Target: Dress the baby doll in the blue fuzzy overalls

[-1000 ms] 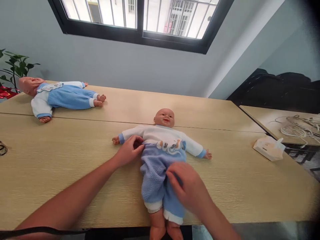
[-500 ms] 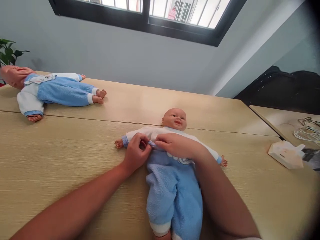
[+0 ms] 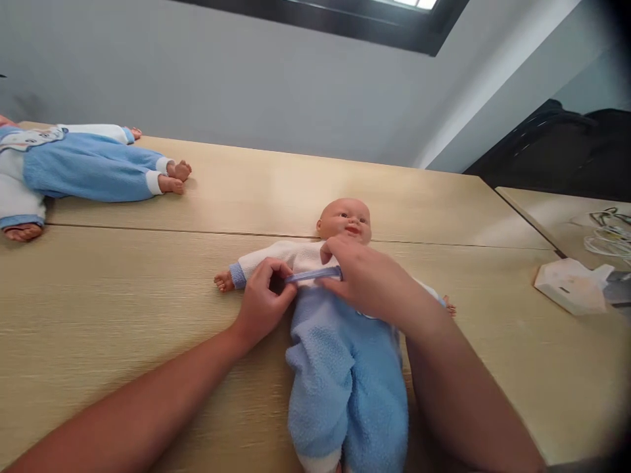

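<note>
A baby doll (image 3: 352, 220) in a white top and fuzzy blue trousers (image 3: 320, 355) lies face up before me, arms spread. Across its chest runs a narrow light blue strip (image 3: 315, 274), perhaps a strap or a fabric edge. My left hand (image 3: 266, 292) pinches the strip's left end between thumb and fingers. At the other end, my right hand (image 3: 367, 272) lies over the chest, the strip passing between its thumb and index finger. That hand hides part of the doll's chin, chest and left arm.
A second doll (image 3: 93, 164) in similar blue and white clothes lies at the back left, its head mostly out of view. A white box (image 3: 572, 286) stands at the right, with coiled cables (image 3: 611, 236) behind it. A seam crosses the wooden table (image 3: 123, 315).
My right hand has moved slightly up and right, and more of the light blue strip shows between my hands. The view has tilted downward and shifted right.
</note>
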Tool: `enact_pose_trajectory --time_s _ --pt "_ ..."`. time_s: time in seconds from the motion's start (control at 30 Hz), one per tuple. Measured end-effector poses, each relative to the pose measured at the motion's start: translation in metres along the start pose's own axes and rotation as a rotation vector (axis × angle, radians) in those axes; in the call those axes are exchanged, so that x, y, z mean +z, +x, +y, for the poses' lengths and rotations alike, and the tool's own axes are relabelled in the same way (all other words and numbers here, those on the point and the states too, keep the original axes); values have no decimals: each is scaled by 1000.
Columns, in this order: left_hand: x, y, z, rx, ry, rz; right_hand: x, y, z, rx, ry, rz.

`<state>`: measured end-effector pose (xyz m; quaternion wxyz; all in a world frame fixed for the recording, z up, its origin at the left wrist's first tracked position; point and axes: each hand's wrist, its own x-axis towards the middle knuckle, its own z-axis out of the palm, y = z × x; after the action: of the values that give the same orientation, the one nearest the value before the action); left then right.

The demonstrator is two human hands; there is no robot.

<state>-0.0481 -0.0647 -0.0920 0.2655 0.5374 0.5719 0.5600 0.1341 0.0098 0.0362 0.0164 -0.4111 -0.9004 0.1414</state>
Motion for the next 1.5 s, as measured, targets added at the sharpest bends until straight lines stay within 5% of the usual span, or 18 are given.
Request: enact_pose_trajectory --time_s 0.2,0.43,0.77,0.87,1.13,1.37,1.5 --pt "-4 2 0 -27 -58 -100 -23 -3 11 15 245 -296" --pt "-12 9 -5 -135 -293 -376 -35 -1 20 -35 419 -365" --pt "-17 10 -5 -110 -334 -461 -39 1 29 -39 433 -382" --pt "-12 6 -5 -47 -191 -407 -40 1 29 -53 478 -380" --pt "-2 -4 -4 191 157 -42 -31 6 25 -132 651 -275" --pt "-6 -2 1 250 149 21 -27 10 30 -68 619 -276" --pt "-7 0 3 240 188 -70 -23 14 29 -55 559 -269"
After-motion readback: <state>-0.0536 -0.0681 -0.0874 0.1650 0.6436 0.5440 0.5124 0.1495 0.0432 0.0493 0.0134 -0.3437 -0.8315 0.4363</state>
